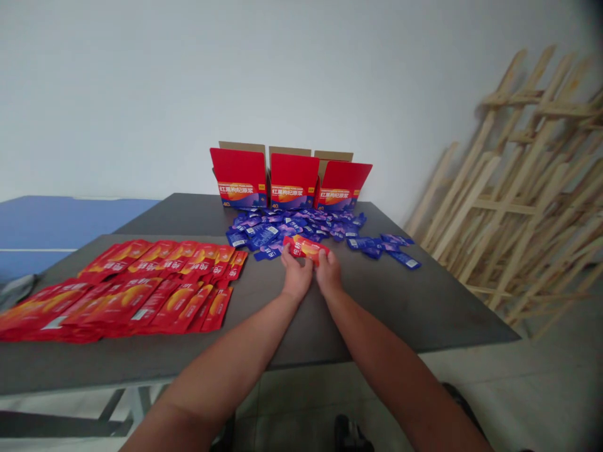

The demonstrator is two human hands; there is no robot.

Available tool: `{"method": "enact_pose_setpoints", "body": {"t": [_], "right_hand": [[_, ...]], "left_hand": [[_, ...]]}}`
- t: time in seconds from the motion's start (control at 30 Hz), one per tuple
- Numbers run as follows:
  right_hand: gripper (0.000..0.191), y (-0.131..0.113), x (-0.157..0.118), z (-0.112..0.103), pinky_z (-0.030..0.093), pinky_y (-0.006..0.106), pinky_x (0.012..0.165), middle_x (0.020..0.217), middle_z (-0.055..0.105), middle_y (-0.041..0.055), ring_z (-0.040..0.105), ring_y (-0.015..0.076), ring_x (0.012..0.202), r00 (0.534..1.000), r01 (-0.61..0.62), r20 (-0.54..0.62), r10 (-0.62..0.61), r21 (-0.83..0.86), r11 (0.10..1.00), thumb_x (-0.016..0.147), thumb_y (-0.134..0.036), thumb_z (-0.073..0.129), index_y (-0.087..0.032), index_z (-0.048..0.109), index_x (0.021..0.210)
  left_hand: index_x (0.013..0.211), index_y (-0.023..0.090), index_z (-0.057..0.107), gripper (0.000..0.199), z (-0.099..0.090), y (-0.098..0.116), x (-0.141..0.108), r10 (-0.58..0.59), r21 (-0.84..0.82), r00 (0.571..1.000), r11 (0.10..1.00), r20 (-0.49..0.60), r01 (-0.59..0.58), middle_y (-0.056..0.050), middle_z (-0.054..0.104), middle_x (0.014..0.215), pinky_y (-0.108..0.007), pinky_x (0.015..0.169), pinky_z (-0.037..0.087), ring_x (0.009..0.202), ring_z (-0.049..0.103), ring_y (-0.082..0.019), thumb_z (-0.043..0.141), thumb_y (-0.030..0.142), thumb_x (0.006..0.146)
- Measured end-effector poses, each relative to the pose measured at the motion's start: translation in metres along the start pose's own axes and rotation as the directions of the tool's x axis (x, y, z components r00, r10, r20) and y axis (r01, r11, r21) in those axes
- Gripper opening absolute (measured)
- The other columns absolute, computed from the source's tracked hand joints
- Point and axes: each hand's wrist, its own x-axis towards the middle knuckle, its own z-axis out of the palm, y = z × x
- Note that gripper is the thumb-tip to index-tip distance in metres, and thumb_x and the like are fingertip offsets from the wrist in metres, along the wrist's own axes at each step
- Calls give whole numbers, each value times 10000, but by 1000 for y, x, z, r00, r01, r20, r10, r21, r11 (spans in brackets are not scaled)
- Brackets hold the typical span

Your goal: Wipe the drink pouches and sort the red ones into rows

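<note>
Over the grey tabletop (391, 301), head view | left hand (296, 276) and right hand (328, 275) narrow, both gripping one red sachet (305, 248) | blue sachets (292, 227) just beyond at 12 o'clock, red cartons (292, 181) behind | red sachet rows (141, 289) at 9 o'clock | open table at 3 o'clock to the edge

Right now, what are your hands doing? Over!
Left hand and right hand gripping one red sachet. Blue sachets right behind it.
</note>
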Motion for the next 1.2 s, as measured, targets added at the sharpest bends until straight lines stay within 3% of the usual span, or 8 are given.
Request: {"method": "enact_pose_setpoints", "body": {"t": [0.1, 0.23, 0.4, 0.6, 0.83, 0.97, 1.1, 1.2], "right_hand": [[405, -4, 4, -3, 494, 288, 628, 797, 691, 77, 629, 198, 683, 997, 68, -35, -74, -150, 986, 870, -475, 375, -172, 642, 881], [405, -7, 10, -6, 476, 269, 615, 811, 703, 76, 620, 185, 655, 991, 136, 5, -136, -129, 982, 866, -470, 413, -160, 667, 926], [421, -4, 12, -6, 497, 302, 755, 940, 727, 105, 649, 211, 827, 980, 191, 65, -187, -66, 979, 850, -472, 486, -144, 701, 1004], [442, -2, 11, -3, 505, 346, 859, 1045, 716, 95, 660, 215, 926, 986, 87, 128, -103, 128, 988, 779, -484, 617, -159, 701, 1067], [449, -1, 4, 2, 500, 259, 619, 784, 706, 44, 620, 139, 628, 946, 32, 301, -118, 276, 961, 791, -533, 582, -152, 692, 1002], [469, -2, 2, -3, 374, 213, 441, 646, 628, 5, 487, 91, 432, 924, 47, 362, -120, 203, 978, 851, -538, 459, -139, 677, 964], [423, -6, 0, -5, 361, 216, 441, 627, 589, -5, 470, 88, 438, 897, 93, 413, -154, 163, 982, 842, -511, 461, -143, 669, 855], [404, -8, -2, -4, 354, 224, 441, 586, 559, -16, 462, 98, 439, 884, 118, 442, -154, 108, 987, 841, -495, 460, -153, 673, 834]], "left_hand": [[1433, 202, 236, 897, -5, 6, -5, 87, 194, 994, 978, -64, -74, -163, 218, 1490, -404, 1161, 239, 1410, 239, -273, 666, 129, 649], [1418, 281, 352, 847, -11, 17, -15, 162, 473, 987, 871, -14, -136, -95, 121, 1561, -448, 1176, 172, 1454, 122, -296, 648, 108, 644], [1429, 326, 363, 723, -19, 27, -23, 213, 641, 967, 724, 143, -254, -80, 345, 1480, -518, 1172, 64, 1419, 215, -281, 612, 225, 758], [1337, 301, 476, 567, -39, 45, -20, 164, 681, 927, 638, 336, -360, -120, 509, 1230, -548, 1102, 199, 1202, 423, -311, 621, 301, 789], [1205, 186, 542, 419, -69, 59, -11, 140, 662, 819, 520, 557, -540, -149, 534, 1146, -393, 955, 419, 1075, 535, -287, 612, 294, 806], [1222, 169, 531, 469, -115, 67, 15, 124, 736, 879, 501, 460, -455, -148, 561, 1147, -345, 914, 448, 1040, 580, -266, 609, 388, 814], [1195, 144, 542, 513, -202, 68, 67, 28, 866, 975, 455, 219, -207, -155, 597, 1152, -336, 913, 440, 1059, 581, -264, 567, 494, 820], [1196, 131, 541, 541, -271, 59, 102, -94, 934, 995, 356, 15, 20, -160, 620, 1156, -325, 876, 443, 1039, 594, -263, 562, 507, 808]]}}
